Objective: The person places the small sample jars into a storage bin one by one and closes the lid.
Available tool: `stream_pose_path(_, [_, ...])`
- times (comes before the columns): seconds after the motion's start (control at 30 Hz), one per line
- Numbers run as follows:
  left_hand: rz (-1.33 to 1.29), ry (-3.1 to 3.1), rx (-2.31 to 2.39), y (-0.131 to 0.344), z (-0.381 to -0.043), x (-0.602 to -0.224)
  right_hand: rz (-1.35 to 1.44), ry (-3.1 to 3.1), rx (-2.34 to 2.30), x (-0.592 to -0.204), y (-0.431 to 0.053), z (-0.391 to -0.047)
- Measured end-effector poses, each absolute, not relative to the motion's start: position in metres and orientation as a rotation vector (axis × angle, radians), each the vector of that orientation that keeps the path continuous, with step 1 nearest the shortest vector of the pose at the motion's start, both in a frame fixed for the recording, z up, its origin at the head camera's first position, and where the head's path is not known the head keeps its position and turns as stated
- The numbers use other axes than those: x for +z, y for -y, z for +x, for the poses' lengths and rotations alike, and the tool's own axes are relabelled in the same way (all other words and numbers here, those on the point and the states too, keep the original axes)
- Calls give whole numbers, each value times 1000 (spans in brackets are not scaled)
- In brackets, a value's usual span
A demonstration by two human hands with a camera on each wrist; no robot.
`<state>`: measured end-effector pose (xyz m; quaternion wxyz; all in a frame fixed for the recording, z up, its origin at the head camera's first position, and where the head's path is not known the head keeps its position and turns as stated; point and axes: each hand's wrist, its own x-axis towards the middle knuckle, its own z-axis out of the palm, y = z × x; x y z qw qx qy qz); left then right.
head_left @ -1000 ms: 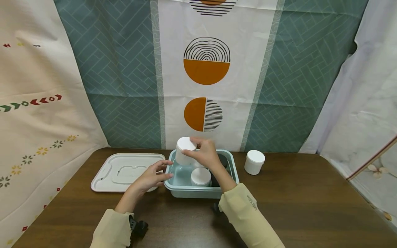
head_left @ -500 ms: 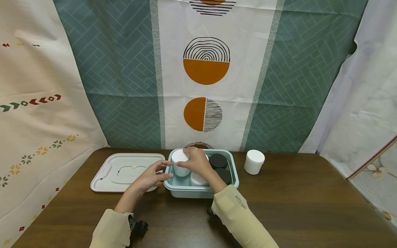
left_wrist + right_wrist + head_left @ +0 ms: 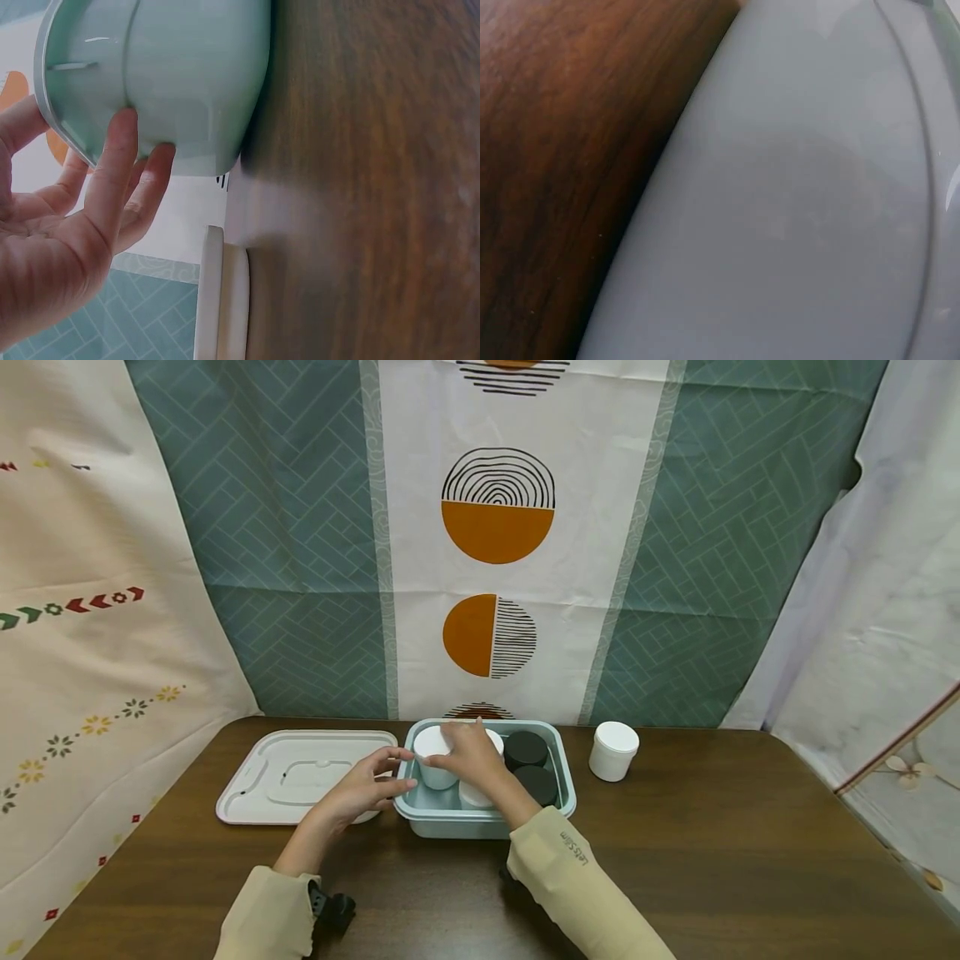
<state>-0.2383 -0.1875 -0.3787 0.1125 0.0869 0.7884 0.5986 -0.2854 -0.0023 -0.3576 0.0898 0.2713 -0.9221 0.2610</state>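
Observation:
A pale blue-green plastic bin (image 3: 487,828) stands on the table in the head view. At its back left corner my right hand (image 3: 474,757) holds a white lidded jar (image 3: 430,743) between thumb and fingers, the jar upright inside the bin. My left hand (image 3: 367,789) touches the bin's left end with loosely bent fingers. In the left wrist view, fingertips (image 3: 124,124) lie against the bin's outer wall (image 3: 195,75) near the rim. Partly behind the right hand, further white jars (image 3: 472,797) sit in the bin. The right wrist view is filled by the bin's wall (image 3: 780,195).
Two black-lidded jars (image 3: 527,748) occupy the bin's right side. A white lid (image 3: 258,777) lies flat left of the bin. To the right stands another white jar (image 3: 614,753) on the brown table (image 3: 720,843). Patterned cloth (image 3: 300,543) hangs behind.
My right hand has lowered the white jar from above the bin into its back left corner, moving down and slightly left. The left hand has stayed at the bin's left end.

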Motion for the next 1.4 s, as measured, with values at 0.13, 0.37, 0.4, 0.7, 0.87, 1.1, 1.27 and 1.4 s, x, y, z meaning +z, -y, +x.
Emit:
stream_pose_path(0.13, [263,-2321,1747,187,-238,-378,781,2747,726,-358,1,-285])
stream_pose_path(0.37, [235,-2319,1748,184,-239,-378,705,2812,770,-357,-3,-285])
stream_pose_path(0.4, [230,-2320,1749,184,-239,-379,696,2818,807,-357,-4,-285])
stream_pose_path(0.7, [216,-2310,1757,183,-239,-378,749,2734,1112,-352,-26,-284])
stream_pose_path(0.87, [229,-2306,1757,183,-237,-377,720,2739,1231,-348,-45,-282])
stream_pose_path(1.1, [195,-2315,1771,183,-237,-377,702,2716,1391,-335,-85,-281])
stream_pose_path(1.27, [214,-2333,1755,185,-237,-377,640,2683,1440,-327,-119,-281])
stream_pose_path(1.4, [213,-2340,1746,185,-238,-377,579,2675,1459,-323,-148,-282])
